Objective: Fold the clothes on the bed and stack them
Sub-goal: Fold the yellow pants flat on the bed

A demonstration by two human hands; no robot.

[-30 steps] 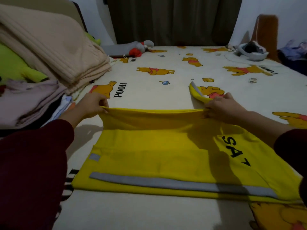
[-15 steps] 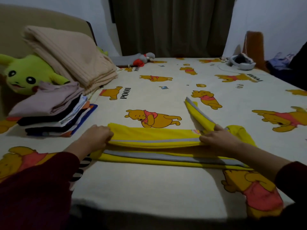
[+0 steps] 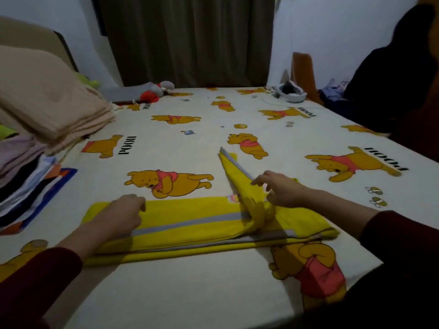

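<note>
Both hands on yellow garment (image 3: 190, 224), mid-fold, near bed (image 3: 190, 293) edge.
We pressed left hand (image 3: 123, 214) flat, right hand (image 3: 280, 188) loosely spread over its loose sleeve (image 3: 234, 167); folded stack (image 3: 26, 176) sat left, this piece unstacked.

The yellow garment (image 3: 190, 224) lies in the lower middle of the frame, folded into a long flat band across the bed (image 3: 190, 293), grey stripes running along its length. One sleeve (image 3: 234, 168) sticks up and away from its right part, toward the frame's centre. At the left edge sits my stack of folded clothes (image 3: 26, 176), mixed colours, a pinkish piece on top.
</note>
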